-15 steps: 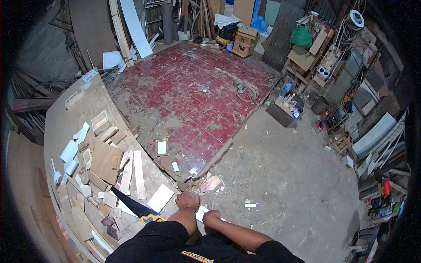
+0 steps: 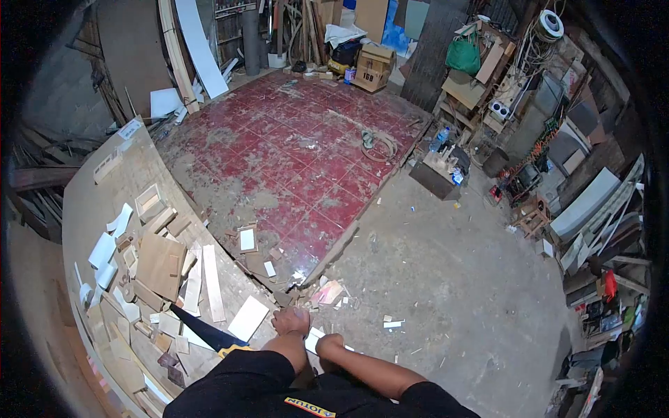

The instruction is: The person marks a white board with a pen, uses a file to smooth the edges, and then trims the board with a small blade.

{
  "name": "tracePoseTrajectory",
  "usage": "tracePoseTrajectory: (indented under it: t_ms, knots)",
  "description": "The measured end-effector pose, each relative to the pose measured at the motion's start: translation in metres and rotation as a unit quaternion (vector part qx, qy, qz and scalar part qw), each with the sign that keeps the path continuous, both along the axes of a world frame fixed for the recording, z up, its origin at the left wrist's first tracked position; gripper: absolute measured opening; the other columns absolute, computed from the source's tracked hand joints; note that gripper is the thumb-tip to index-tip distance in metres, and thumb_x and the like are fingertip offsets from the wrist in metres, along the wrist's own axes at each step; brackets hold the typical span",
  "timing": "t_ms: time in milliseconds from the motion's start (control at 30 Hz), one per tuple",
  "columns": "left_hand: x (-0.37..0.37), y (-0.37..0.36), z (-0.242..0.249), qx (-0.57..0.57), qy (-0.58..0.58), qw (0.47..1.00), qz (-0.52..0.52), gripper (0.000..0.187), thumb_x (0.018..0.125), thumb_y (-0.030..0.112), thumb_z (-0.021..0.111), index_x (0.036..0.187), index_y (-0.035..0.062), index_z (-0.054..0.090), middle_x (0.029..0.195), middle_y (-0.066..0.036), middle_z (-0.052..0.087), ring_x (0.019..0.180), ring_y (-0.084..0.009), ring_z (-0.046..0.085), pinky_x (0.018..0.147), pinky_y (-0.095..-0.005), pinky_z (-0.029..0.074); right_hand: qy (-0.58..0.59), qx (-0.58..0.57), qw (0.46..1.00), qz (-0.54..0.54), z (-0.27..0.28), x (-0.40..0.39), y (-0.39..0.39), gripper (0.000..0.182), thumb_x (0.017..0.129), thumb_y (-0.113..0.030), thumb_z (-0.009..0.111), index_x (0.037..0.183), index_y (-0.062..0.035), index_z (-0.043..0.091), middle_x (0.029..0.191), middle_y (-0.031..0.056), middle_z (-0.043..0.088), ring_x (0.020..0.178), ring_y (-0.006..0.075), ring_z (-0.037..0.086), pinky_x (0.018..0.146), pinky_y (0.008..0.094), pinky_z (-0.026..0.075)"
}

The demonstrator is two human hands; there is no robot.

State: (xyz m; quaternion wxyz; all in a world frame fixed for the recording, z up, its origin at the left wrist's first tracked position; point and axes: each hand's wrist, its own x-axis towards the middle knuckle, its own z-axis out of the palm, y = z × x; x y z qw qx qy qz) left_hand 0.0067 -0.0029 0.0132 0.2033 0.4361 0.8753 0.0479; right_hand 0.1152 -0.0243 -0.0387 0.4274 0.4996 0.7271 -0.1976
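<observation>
My left hand [image 2: 291, 321] is curled at the near corner of the wooden worktop, its fingers bent and their undersides hidden. Just right of it, a narrow white board [image 2: 315, 338] shows between my two hands. My right hand [image 2: 329, 345] is closed over this board, and a bit of white shows on its far side too. Part of the board is hidden by my hands and arms. To the left lies a handsaw [image 2: 203, 330] with a dark blade and yellow handle, partly under my sleeve. A white rectangular panel [image 2: 248, 318] rests beside my left hand.
The worktop [image 2: 233, 279] holds wood offcuts, a brown board [image 2: 161, 265], a small wooden frame [image 2: 149, 202] and curled white sheets [image 2: 103, 251]. Red tiled floor [image 2: 293, 167] ends in a raised edge. Scraps litter the concrete [image 2: 446, 279]; clutter lines the right wall.
The view has shifted slightly, so the room appears a little further left. Both hands keep nearly the same place by the white board, and the handsaw stays put.
</observation>
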Motion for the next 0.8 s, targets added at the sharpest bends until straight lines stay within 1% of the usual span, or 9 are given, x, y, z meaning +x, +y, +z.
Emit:
tracePoseTrajectory:
  t_ms: [200, 267, 333, 367, 433, 467, 567, 633, 800]
  knots:
    - [0.000, 0.003, -0.010, -0.006, 0.025, 1.000, 0.016, 0.052, 0.081, 0.050, 0.052, 0.106, 0.0062, 0.066, 0.113, -0.015, 0.063, 0.112, -0.0323, 0.051, 0.097, -0.0447, 0.037, -0.071, -0.024, 0.997, -0.028, 0.028, -0.019, 0.008, 0.030, 0.075, -0.019, 0.075, 0.106, -0.0176, 0.073, 0.102, -0.0037, 0.071, 0.086, 0.0147, 0.068, 0.057, 0.0367, 0.054]
    - [-0.001, 0.000, -0.016, -0.002, 0.013, 1.000, 0.016, 0.053, 0.081, 0.050, 0.052, 0.107, 0.0058, 0.066, 0.114, -0.016, 0.063, 0.113, -0.0323, 0.051, 0.097, -0.0449, 0.037, -0.088, -0.037, 0.994, -0.047, 0.004, -0.012, 0.007, 0.031, 0.075, -0.019, 0.075, 0.106, -0.0169, 0.073, 0.103, -0.0033, 0.071, 0.086, 0.0150, 0.067, 0.058, 0.0379, 0.055]
    - [-0.002, 0.004, -0.016, 0.010, 0.008, 1.000, 0.013, 0.053, 0.080, 0.049, 0.052, 0.107, 0.0055, 0.066, 0.114, -0.016, 0.063, 0.113, -0.0324, 0.051, 0.097, -0.0451, 0.037, -0.033, -0.074, 0.996, 0.038, -0.038, -0.001, 0.010, 0.033, 0.076, -0.020, 0.074, 0.109, -0.0155, 0.072, 0.106, -0.0019, 0.071, 0.090, 0.0174, 0.068, 0.060, 0.0405, 0.055]
    - [-0.001, 0.006, -0.013, 0.000, 0.015, 1.000, 0.016, 0.053, 0.080, 0.050, 0.052, 0.107, 0.0054, 0.066, 0.113, -0.016, 0.063, 0.112, -0.0326, 0.051, 0.097, -0.0452, 0.037, -0.065, -0.069, 0.994, 0.058, -0.124, 0.008, 0.002, 0.032, 0.078, -0.020, 0.072, 0.110, -0.0139, 0.072, 0.109, 0.0001, 0.070, 0.093, 0.0194, 0.068, 0.062, 0.0436, 0.056]
    - [0.000, 0.000, -0.013, -0.017, 0.024, 0.999, 0.015, 0.054, 0.080, 0.050, 0.053, 0.106, 0.0052, 0.066, 0.113, -0.016, 0.063, 0.112, -0.0329, 0.051, 0.097, -0.0452, 0.037, -0.018, -0.057, 0.998, 0.038, -0.051, 0.056, -0.010, 0.031, 0.079, -0.019, 0.071, 0.109, -0.0138, 0.072, 0.109, 0.0006, 0.070, 0.094, 0.0192, 0.068, 0.063, 0.0438, 0.056]
    - [0.000, -0.002, -0.012, -0.004, 0.022, 1.000, 0.011, 0.054, 0.080, 0.051, 0.053, 0.106, 0.0053, 0.066, 0.113, -0.016, 0.063, 0.112, -0.0328, 0.051, 0.097, -0.0452, 0.037, 0.026, -0.042, 0.999, 0.021, 0.013, 0.016, 0.004, 0.030, 0.080, -0.019, 0.070, 0.109, -0.0138, 0.072, 0.110, 0.0011, 0.070, 0.095, 0.0191, 0.068, 0.063, 0.0440, 0.056]
    - [-0.001, 0.001, -0.014, 0.005, 0.012, 1.000, 0.015, 0.056, 0.080, 0.052, 0.053, 0.107, 0.0054, 0.066, 0.114, -0.016, 0.063, 0.112, -0.0326, 0.051, 0.096, -0.0452, 0.037, 0.007, -0.019, 1.000, -0.008, 0.038, 0.014, -0.001, 0.029, 0.079, -0.018, 0.071, 0.107, -0.0138, 0.072, 0.109, 0.0019, 0.071, 0.093, 0.0184, 0.069, 0.065, 0.0400, 0.056]
    - [-0.002, 0.001, -0.013, 0.000, 0.002, 1.000, 0.018, 0.056, 0.080, 0.053, 0.053, 0.107, 0.0055, 0.066, 0.115, -0.016, 0.062, 0.113, -0.0324, 0.050, 0.096, -0.0452, 0.037, -0.004, -0.022, 0.999, -0.037, 0.037, 0.010, -0.002, 0.028, 0.078, -0.018, 0.071, 0.106, -0.0137, 0.073, 0.108, 0.0022, 0.071, 0.093, 0.0185, 0.069, 0.065, 0.0385, 0.056]
    - [0.004, 0.003, -0.005, -0.020, 0.030, 0.999, 0.017, 0.057, 0.080, 0.054, 0.052, 0.108, 0.0060, 0.065, 0.114, -0.015, 0.062, 0.113, -0.0315, 0.050, 0.097, -0.0446, 0.036, 0.018, -0.066, 0.997, 0.038, -0.028, 0.007, 0.012, 0.025, 0.075, -0.012, 0.074, 0.099, -0.0132, 0.075, 0.109, 0.0038, 0.070, 0.093, 0.0191, 0.069, 0.064, 0.0379, 0.056]
